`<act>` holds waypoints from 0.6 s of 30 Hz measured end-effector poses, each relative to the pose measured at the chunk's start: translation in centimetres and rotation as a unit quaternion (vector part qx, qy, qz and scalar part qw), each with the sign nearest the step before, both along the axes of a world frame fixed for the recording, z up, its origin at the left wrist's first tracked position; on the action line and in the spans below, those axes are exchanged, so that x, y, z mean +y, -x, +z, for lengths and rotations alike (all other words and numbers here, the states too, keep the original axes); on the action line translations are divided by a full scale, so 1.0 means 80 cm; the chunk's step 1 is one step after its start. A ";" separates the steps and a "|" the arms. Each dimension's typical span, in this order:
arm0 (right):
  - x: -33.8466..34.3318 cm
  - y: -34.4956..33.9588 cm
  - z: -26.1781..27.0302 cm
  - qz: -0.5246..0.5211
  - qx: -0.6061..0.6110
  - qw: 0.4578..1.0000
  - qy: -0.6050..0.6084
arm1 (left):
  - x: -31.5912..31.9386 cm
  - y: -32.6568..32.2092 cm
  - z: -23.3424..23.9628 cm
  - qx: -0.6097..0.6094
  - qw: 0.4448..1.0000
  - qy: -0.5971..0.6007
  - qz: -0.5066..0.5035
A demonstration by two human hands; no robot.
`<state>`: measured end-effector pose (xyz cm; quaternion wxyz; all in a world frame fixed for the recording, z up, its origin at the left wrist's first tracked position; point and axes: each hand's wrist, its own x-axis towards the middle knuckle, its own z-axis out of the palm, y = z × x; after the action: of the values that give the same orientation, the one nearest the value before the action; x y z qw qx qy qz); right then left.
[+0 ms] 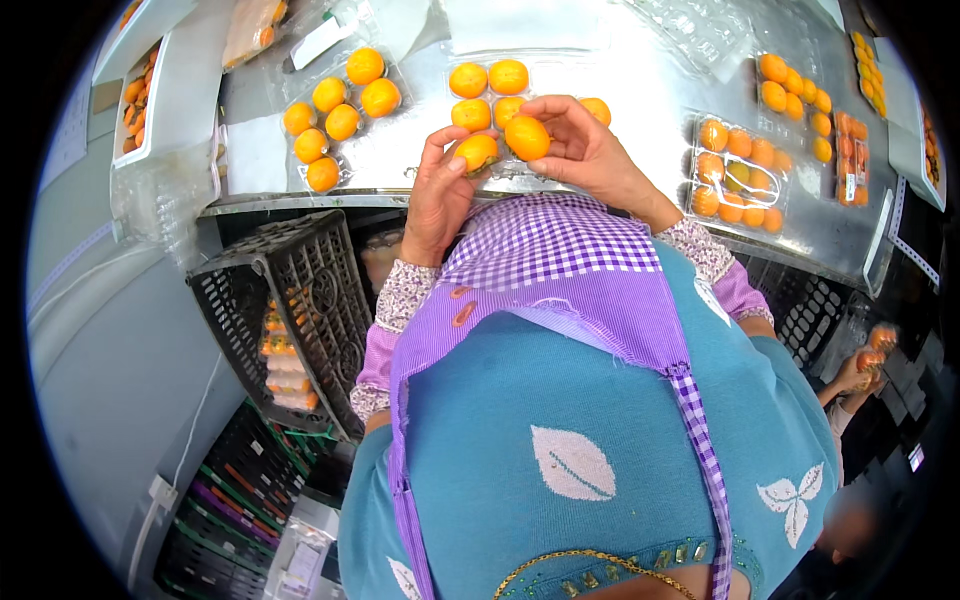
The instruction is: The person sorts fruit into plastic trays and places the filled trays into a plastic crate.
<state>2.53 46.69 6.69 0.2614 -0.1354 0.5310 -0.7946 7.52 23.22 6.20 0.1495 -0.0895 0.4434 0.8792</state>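
Over the table's near edge, my left hand (441,187) holds an orange persimmon (477,152) between thumb and fingers, its leafy calyx turned down. Close beside it, my right hand (581,150) grips a second persimmon (527,138) from its right side. Right behind my hands lies a clear plastic tray (529,60) with several persimmons (468,80) in its cups. Part of this tray is hidden by my fingers. Another persimmon (597,109) shows just behind my right hand. To the left, a clear tray (394,71) carries several more persimmons (329,94).
A metal table (645,161) stretches before me. Filled persimmon packs (739,174) lie at right, empty clear trays (694,34) at the back. A white box of fruit (161,97) stands far left. Below is a black crate (315,285). At far right another person's hands (851,375) hold fruit.
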 end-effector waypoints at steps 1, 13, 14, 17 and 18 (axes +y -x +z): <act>0.001 0.000 0.003 0.001 0.061 0.997 -0.055 | -0.001 0.000 -0.001 0.005 1.000 -0.009 -0.005; 0.004 0.007 0.008 0.067 -0.200 0.969 0.132 | -0.026 -0.002 -0.027 -0.056 0.956 -0.287 0.000; 0.007 0.012 -0.001 0.093 -0.226 0.954 0.176 | -0.024 -0.003 -0.026 -0.059 0.956 -0.286 0.010; 0.007 0.010 -0.014 0.115 -0.278 0.925 0.232 | -0.022 -0.002 -0.028 -0.058 0.958 -0.281 0.015; 0.006 0.009 -0.017 0.114 -0.291 0.919 0.238 | -0.022 -0.002 -0.031 -0.056 0.959 -0.279 0.012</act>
<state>1.80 47.20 5.35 0.4535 -0.0159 0.2074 -0.8666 7.65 21.48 3.76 0.1822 -0.0983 0.1701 0.9634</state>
